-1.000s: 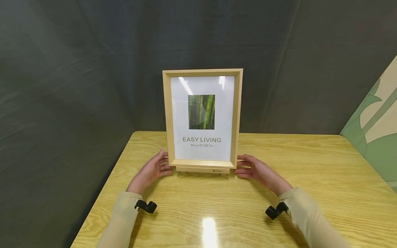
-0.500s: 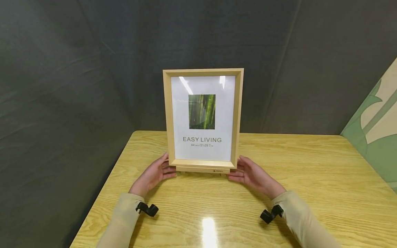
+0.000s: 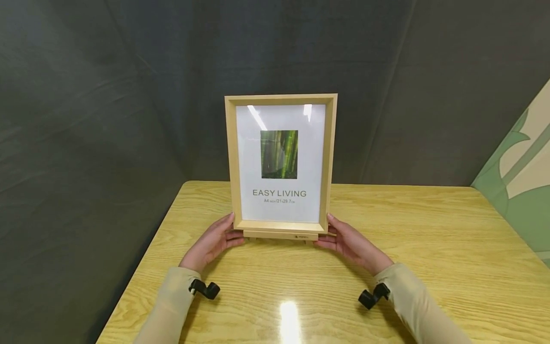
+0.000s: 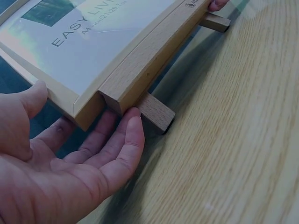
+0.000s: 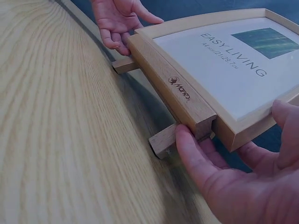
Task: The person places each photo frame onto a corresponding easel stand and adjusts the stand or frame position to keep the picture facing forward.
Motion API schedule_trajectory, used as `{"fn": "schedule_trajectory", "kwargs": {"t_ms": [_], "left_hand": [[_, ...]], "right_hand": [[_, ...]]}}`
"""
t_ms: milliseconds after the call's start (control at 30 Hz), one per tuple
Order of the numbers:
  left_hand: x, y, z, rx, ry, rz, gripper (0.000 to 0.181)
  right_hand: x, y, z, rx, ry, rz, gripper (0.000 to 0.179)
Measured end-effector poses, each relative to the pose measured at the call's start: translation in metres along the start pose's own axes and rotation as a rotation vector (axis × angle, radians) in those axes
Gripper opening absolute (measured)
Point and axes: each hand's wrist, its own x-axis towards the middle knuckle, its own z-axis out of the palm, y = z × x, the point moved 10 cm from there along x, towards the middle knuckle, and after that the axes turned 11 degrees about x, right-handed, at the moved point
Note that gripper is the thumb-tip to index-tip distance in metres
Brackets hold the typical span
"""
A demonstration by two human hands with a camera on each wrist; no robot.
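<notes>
A pale wooden picture frame (image 3: 233, 165) with a bamboo print stands upright on the ledge (image 3: 275, 235) of a small wooden tabletop easel. My left hand (image 3: 209, 247) holds the frame's lower left corner. Its thumb lies on the frame's side, and its fingers curl under the ledge end beside an easel foot (image 4: 160, 114). At the lower right corner, my right hand (image 3: 355, 247) grips likewise. The right thumb presses the frame's edge, while a finger touches the ledge's end near the other foot (image 5: 163, 141). The easel's back is hidden behind the frame.
The wooden table (image 3: 275, 277) spreads around the easel, with a bright reflection near its front. A dark curtain (image 3: 129, 119) hangs behind and to the left. A wall with a green leaf pattern (image 3: 522, 205) stands at the right.
Both hands have moved inward, from beside the frame's lower corners to holding them, fingers under the ledge ends and thumbs on the frame's sides. The frame has hardly moved.
</notes>
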Motion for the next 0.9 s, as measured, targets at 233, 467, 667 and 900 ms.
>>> {"fn": "schedule_trajectory", "kwargs": {"t_ms": [233,467,667,900], "left_hand": [[0.001,0.001,-0.001,-0.014,-0.016,0.008,0.057],[0.002,0.003,0.005,-0.050,-0.043,0.031,0.055],[0.001,0.004,0.020,-0.046,-0.062,0.044,0.057],[0.006,0.002,0.019,-0.072,-0.058,0.048,0.057]], "right_hand": [[0.000,-0.001,0.003,-0.048,-0.024,-0.007,0.062],[-0.002,-0.002,-0.003,-0.037,0.020,-0.003,0.059],[-0.010,-0.005,-0.012,-0.023,0.037,-0.010,0.051],[-0.015,-0.007,-0.011,-0.044,0.071,-0.026,0.050]]}}
